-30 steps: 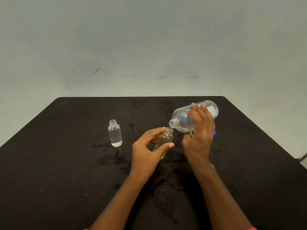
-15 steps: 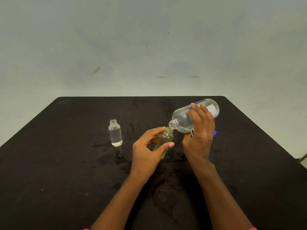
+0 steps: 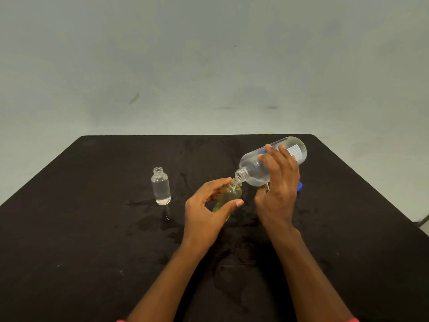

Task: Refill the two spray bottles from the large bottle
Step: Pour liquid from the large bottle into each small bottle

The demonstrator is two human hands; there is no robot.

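Note:
My right hand [image 3: 279,194] grips the large clear bottle [image 3: 255,167], tipped down to the left so its open mouth touches the neck of the small yellowish spray bottle [image 3: 228,197]. My left hand [image 3: 205,212] wraps around that small bottle, thumb across its front, holding it tilted on the table. The second small bottle [image 3: 160,185], clear, uncapped and holding clear liquid, stands upright to the left, apart from both hands.
The black table [image 3: 92,252] shows wet patches around the bottles. A blue cap [image 3: 300,186] peeks out behind my right hand. A thin dark piece [image 3: 166,214] lies in front of the clear small bottle. A pale wall rises behind the table's far edge.
The large bottle tipped further, and its mouth came down from just above onto the yellowish bottle's neck. My left hand stayed in place.

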